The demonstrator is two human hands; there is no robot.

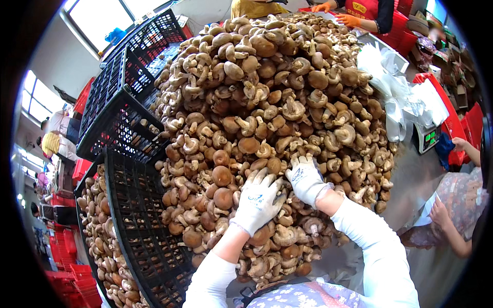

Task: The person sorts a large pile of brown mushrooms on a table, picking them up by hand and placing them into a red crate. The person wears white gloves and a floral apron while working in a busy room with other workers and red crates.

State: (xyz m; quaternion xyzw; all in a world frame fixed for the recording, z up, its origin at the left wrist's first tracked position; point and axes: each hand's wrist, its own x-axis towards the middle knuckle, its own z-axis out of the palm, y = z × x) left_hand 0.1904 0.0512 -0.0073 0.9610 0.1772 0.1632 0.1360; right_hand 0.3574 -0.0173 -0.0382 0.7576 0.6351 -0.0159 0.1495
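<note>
A large heap of brown shiitake mushrooms (pixel 248 144) covers the metal table before me. My left hand (pixel 260 200), in a white work glove, rests on the near middle of the heap, fingers bent over mushrooms beside a brown cap. Close by on its right, my right hand (pixel 305 179), gloved alike, touches the heap with its fingertips among the mushrooms. The fingertips of both hands are partly hidden, so whether either holds a mushroom cannot be told.
Black plastic crates (pixel 142 231) stand along the left, one with mushrooms. To the right are clear plastic bags (pixel 389 92), a digital scale (pixel 427 138) and red crates (pixel 443 104). A co-worker's orange-gloved hands (pixel 348 20) are at the far edge; another person (pixel 458 204) is at the right.
</note>
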